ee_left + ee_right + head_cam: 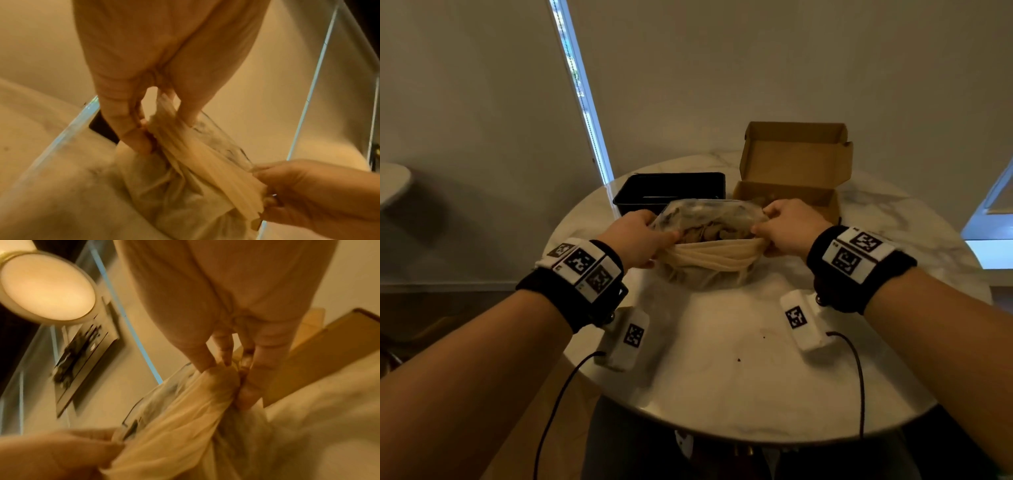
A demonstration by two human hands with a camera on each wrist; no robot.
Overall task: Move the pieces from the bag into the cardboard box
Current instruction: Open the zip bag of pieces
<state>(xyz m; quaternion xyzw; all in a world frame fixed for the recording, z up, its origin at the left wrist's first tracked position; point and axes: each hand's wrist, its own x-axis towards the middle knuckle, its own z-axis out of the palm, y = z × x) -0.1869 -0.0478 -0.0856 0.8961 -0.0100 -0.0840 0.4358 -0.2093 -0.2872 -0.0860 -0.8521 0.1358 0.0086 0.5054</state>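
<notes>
A cream mesh bag [709, 263] sits in the middle of the round marble table [739, 377], its mouth stretched wide. Brown pieces [709, 233] show inside it. My left hand [640, 240] pinches the left side of the bag's rim [164, 129]. My right hand [784, 226] grips the right side of the rim [222, 382]. The cardboard box [791, 192] stands just behind the right hand with its lid tipped back. In the wrist views the bag's cloth [205, 170] runs taut between both hands.
A black rectangular tub [671, 192] stands behind the bag on the left, beside the box. A few dark crumbs [739, 360] lie on the near tabletop. Walls and a bright window strip [582, 92] rise behind the table.
</notes>
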